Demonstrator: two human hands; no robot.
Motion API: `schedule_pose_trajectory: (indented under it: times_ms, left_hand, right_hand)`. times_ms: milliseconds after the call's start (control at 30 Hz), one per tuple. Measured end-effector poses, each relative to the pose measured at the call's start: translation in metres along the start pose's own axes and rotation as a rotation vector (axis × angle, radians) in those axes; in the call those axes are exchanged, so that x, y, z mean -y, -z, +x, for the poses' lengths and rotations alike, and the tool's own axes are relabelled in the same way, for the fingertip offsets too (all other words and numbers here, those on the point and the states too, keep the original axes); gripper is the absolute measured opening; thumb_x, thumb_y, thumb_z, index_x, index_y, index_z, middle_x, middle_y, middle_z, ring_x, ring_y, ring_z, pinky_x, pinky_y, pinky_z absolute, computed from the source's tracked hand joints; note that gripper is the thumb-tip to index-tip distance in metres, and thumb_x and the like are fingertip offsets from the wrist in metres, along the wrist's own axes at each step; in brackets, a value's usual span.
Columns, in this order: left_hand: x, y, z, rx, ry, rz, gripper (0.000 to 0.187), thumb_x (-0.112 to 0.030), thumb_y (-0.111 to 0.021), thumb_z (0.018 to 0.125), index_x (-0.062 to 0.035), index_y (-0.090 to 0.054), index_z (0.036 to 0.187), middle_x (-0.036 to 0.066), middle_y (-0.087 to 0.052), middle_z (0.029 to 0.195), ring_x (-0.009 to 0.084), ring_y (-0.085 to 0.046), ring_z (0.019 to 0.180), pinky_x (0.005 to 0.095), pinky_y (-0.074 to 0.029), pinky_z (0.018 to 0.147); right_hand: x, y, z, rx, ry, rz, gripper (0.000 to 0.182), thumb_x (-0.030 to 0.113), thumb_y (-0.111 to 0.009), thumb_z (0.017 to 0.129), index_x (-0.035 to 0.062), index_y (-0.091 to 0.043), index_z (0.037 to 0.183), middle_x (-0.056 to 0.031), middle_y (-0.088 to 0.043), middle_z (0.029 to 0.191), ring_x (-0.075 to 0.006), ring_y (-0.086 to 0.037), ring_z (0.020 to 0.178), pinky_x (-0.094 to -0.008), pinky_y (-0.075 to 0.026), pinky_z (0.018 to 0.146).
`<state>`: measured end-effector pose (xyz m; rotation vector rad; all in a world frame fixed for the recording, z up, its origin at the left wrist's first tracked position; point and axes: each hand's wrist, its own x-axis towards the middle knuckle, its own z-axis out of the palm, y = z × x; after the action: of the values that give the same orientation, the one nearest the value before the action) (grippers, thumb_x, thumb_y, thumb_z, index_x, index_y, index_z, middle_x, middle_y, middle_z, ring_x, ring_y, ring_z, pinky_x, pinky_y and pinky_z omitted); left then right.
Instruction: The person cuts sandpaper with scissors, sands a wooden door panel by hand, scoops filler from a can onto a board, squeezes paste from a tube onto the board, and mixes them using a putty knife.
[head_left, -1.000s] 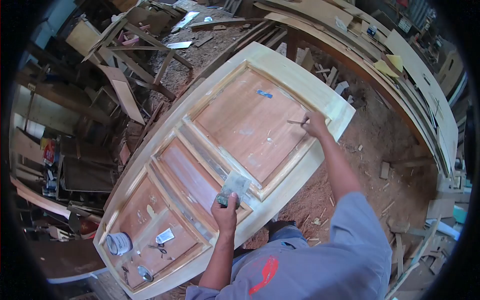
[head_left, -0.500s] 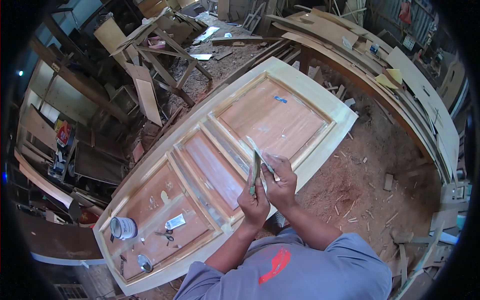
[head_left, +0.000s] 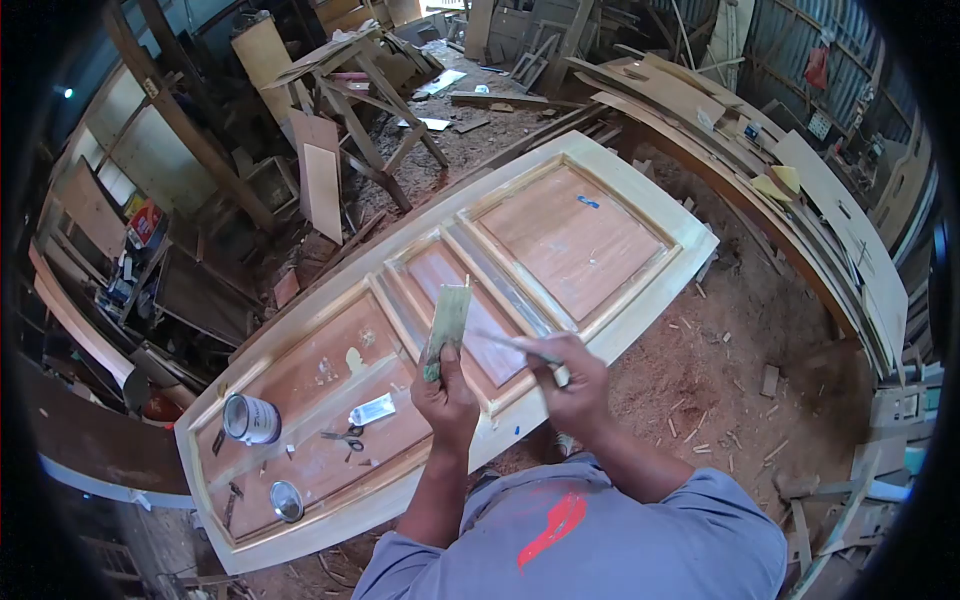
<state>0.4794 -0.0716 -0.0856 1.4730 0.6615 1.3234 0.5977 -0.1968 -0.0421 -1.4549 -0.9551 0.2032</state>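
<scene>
A wooden panel door lies flat in front of me, with raised mouldings and pale filler smears. Over its middle, my left hand is closed around the lower end of a flat greenish strip, held upright with its broad face showing. My right hand, a little blurred, grips a putty knife; its thin blade points left toward the strip, and the two look apart. On the door's left panel stand a paint can, a pair of scissors, a white tube and a round lid.
A small blue item lies on the far panel. Stacked boards rest on a bench at the right. A wooden trestle stands at the back left. Sawdust and wood scraps cover the floor.
My hands have drawn apart, the left one moving left. The strip has turned from edge-on to face-on, and the putty knife has swung from near upright to pointing left. The view has shifted slightly.
</scene>
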Motion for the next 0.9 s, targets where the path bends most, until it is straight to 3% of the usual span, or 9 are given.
schedule_pose_trajectory:
  times_ms: [133,233,300,367,600,800,900]
  left_hand:
    - [-0.011,0.026,-0.008,0.030,0.054,-0.184,0.025,-0.011,-0.059,0.110,0.0065,-0.068,0.126,0.004,-0.073,0.106,0.0077,-0.065,0.094,0.0240,-0.052,0.082]
    - [-0.026,0.035,-0.007,0.116,0.198,-0.360,0.027,-0.012,-0.061,0.109,0.0070,-0.067,0.128,0.007,-0.074,0.111,0.0101,-0.068,0.097,0.0258,-0.054,0.086]
    - [-0.031,0.044,-0.006,0.234,0.258,-0.301,0.029,-0.012,-0.061,0.109,0.0070,-0.066,0.130,0.009,-0.075,0.113,0.0113,-0.069,0.099,0.0272,-0.055,0.088]
    - [-0.039,0.040,-0.005,0.318,0.243,-0.166,0.030,-0.012,-0.061,0.108,0.0073,-0.066,0.131,0.009,-0.075,0.114,0.0125,-0.069,0.100,0.0281,-0.055,0.090]
    - [-0.042,0.002,-0.011,0.500,0.076,0.030,0.032,-0.006,-0.059,0.106,0.0072,-0.064,0.135,0.012,-0.076,0.111,0.0157,-0.070,0.102,0.0305,-0.055,0.091]
    - [-0.042,-0.014,-0.010,0.557,-0.037,0.188,0.032,-0.004,-0.062,0.103,0.0044,-0.065,0.134,0.014,-0.076,0.099,0.0162,-0.071,0.092,0.0329,-0.057,0.082]
    - [-0.035,-0.020,-0.010,0.503,-0.099,0.101,0.031,-0.004,-0.063,0.102,0.0047,-0.066,0.131,0.012,-0.076,0.096,0.0150,-0.071,0.088,0.0318,-0.057,0.080]
  right_hand:
    - [-0.003,0.005,0.003,-0.175,-0.049,0.209,0.020,-0.007,-0.074,0.093,0.0021,-0.075,0.111,-0.0128,-0.077,0.109,-0.0179,-0.072,0.103,-0.0295,-0.057,0.087]
    - [0.014,0.018,0.030,-0.093,0.204,0.143,0.021,-0.007,-0.075,0.092,0.0031,-0.076,0.111,-0.0143,-0.077,0.108,-0.0188,-0.073,0.100,-0.0303,-0.058,0.084]
    - [0.034,0.044,0.044,0.010,0.324,-0.268,0.034,-0.007,-0.076,0.087,0.0096,-0.078,0.117,-0.0096,-0.077,0.111,-0.0258,-0.069,0.089,-0.0332,-0.057,0.082]
    - [0.046,0.064,0.056,0.174,0.534,-0.501,0.044,-0.008,-0.075,0.081,0.0155,-0.079,0.119,-0.0048,-0.076,0.115,-0.0273,-0.068,0.093,-0.0353,-0.058,0.082]
    - [0.036,0.081,0.041,0.256,0.520,-0.613,0.041,-0.003,-0.073,0.078,0.0188,-0.079,0.112,-0.0026,-0.075,0.118,-0.0277,-0.065,0.106,-0.0400,-0.055,0.095]
    - [0.027,0.096,0.028,0.224,0.471,-0.661,0.044,-0.007,-0.069,0.078,0.0167,-0.078,0.115,-0.0040,-0.075,0.118,-0.0283,-0.065,0.109,-0.0414,-0.054,0.097]
    - [0.021,0.098,0.024,0.241,0.446,-0.598,0.047,-0.009,-0.068,0.077,0.0151,-0.077,0.116,-0.0051,-0.074,0.118,-0.0293,-0.064,0.110,-0.0425,-0.054,0.098]
